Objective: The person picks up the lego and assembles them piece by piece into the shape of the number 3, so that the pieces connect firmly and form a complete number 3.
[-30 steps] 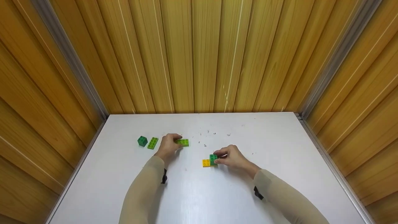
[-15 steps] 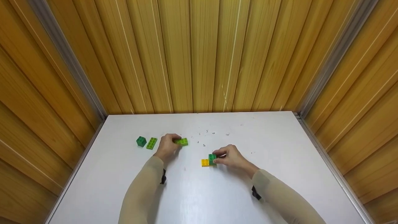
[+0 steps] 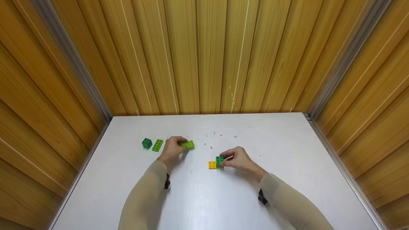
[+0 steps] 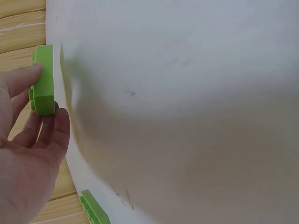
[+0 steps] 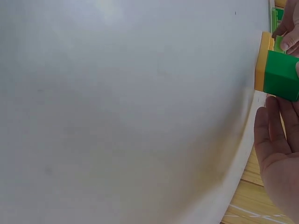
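Observation:
My left hand (image 3: 172, 149) holds a lime green toy building brick (image 3: 190, 145) at the table's far middle, thumb against one side and fingers behind it. In the left wrist view the thumb lies on the lime brick's studded edge (image 4: 44, 81). To the right and nearer, my right hand (image 3: 239, 159) pinches a dark green brick (image 3: 219, 161). That brick sits on the right half of a flat yellow brick (image 3: 212, 165), whose left studs are bare. The right wrist view shows the green block (image 5: 281, 74) against the yellow one (image 5: 262, 63), partly cut off by the frame edge.
Left of my left hand lie a flat lime green brick (image 3: 157, 145) and a dark green cube-shaped brick (image 3: 147, 143). Small dark marks (image 3: 211, 147) dot the white table (image 3: 198, 198). Wood-look panels (image 3: 211, 57) stand behind and at both sides.

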`<state>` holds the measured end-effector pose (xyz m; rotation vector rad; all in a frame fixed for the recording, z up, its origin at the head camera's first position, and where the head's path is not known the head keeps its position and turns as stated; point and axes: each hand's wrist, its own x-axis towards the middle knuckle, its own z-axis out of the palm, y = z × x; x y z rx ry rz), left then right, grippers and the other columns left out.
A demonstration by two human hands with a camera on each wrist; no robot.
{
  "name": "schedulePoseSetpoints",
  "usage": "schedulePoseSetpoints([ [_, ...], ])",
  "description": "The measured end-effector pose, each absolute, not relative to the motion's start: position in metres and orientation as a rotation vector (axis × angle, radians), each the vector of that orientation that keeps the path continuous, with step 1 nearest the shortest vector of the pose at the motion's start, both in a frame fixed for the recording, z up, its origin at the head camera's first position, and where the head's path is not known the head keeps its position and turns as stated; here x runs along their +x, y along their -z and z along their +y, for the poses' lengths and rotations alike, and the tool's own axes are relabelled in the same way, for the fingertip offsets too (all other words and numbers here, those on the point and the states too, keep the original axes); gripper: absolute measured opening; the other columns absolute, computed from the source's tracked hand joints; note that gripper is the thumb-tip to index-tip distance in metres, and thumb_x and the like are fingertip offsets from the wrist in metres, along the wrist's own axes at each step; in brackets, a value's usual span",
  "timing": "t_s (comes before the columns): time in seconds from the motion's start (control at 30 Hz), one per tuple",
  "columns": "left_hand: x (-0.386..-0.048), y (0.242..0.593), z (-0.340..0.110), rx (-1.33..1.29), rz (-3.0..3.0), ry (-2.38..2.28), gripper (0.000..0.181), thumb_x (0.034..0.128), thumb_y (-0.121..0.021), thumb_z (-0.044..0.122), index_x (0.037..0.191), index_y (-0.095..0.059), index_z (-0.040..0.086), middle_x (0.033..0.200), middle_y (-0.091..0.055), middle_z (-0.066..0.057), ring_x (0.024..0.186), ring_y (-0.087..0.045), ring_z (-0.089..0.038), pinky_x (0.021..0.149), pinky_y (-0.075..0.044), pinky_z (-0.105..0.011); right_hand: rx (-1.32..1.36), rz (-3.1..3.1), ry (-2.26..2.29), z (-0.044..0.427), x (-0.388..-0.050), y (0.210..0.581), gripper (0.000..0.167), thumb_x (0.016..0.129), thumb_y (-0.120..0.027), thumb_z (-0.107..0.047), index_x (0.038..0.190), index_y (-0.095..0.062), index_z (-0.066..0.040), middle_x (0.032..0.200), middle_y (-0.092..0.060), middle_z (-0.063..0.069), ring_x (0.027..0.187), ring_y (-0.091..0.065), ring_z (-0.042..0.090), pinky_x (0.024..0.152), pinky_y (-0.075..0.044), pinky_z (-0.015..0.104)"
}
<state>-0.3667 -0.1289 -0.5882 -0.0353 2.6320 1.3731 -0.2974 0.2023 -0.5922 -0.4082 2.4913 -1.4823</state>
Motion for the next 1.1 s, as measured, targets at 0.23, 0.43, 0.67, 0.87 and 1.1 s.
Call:
schedulePoseSetpoints([
  [0.23, -0.356, 0.584, -0.128, -0.016, 2.594, -1.392, 0.036, 0.0969, -0.083, 0.013, 0.133, -0.080, 0.015, 0.140, -0.074, -0.006, 0.135, -0.065, -0.029, 0.128, -0.050, -0.053, -0.406, 2.483, 1.538, 0.204, -0.299, 0.597, 0.045, 0.091, -0.092, -0.015, 0.133, -0.081, -0.001, 0.130, -0.084, 0.015, 0.114, -0.081, 0.026, 0.097, -0.068, 0.035],
  [0.43, -0.345, 0.586, -0.124, 0.121, 2.643, -1.374, 0.034, 0.0974, -0.082, 0.011, 0.132, -0.081, 0.013, 0.136, -0.076, -0.006, 0.128, -0.068, -0.027, 0.122, -0.055, -0.050, -0.405, 2.502, 1.544, 0.206, -0.299, 0.598, 0.038, 0.091, -0.092, -0.012, 0.127, -0.084, -0.005, 0.127, -0.085, 0.014, 0.109, -0.082, 0.025, 0.092, -0.068, 0.031],
  [0.67, -0.338, 0.582, -0.115, 0.186, 2.613, -1.414, 0.038, 0.0985, -0.080, 0.010, 0.136, -0.079, 0.009, 0.137, -0.076, -0.008, 0.126, -0.069, -0.026, 0.117, -0.059, -0.049, -0.456, 2.527, 1.531, 0.205, -0.301, 0.597, 0.034, 0.092, -0.090, -0.010, 0.125, -0.085, -0.004, 0.126, -0.085, 0.018, 0.112, -0.082, 0.033, 0.096, -0.069, 0.038],
  [0.87, -0.336, 0.580, -0.110, 0.290, 2.639, -1.396, 0.038, 0.0994, -0.081, 0.010, 0.137, -0.078, 0.005, 0.136, -0.077, -0.010, 0.123, -0.071, -0.026, 0.111, -0.062, -0.047, -0.496, 2.517, 1.535, 0.204, -0.302, 0.597, 0.034, 0.092, -0.090, -0.010, 0.125, -0.084, -0.002, 0.127, -0.084, 0.019, 0.118, -0.080, 0.037, 0.097, -0.069, 0.037],
  [1.1, -0.331, 0.576, -0.105, 0.416, 2.634, -1.437, 0.037, 0.0987, -0.082, 0.007, 0.136, -0.078, 0.001, 0.133, -0.078, -0.013, 0.120, -0.071, -0.027, 0.108, -0.063, -0.047, -0.508, 2.509, 1.521, 0.203, -0.303, 0.597, 0.033, 0.094, -0.089, -0.012, 0.125, -0.084, -0.003, 0.128, -0.083, 0.019, 0.120, -0.079, 0.034, 0.096, -0.068, 0.029],
])
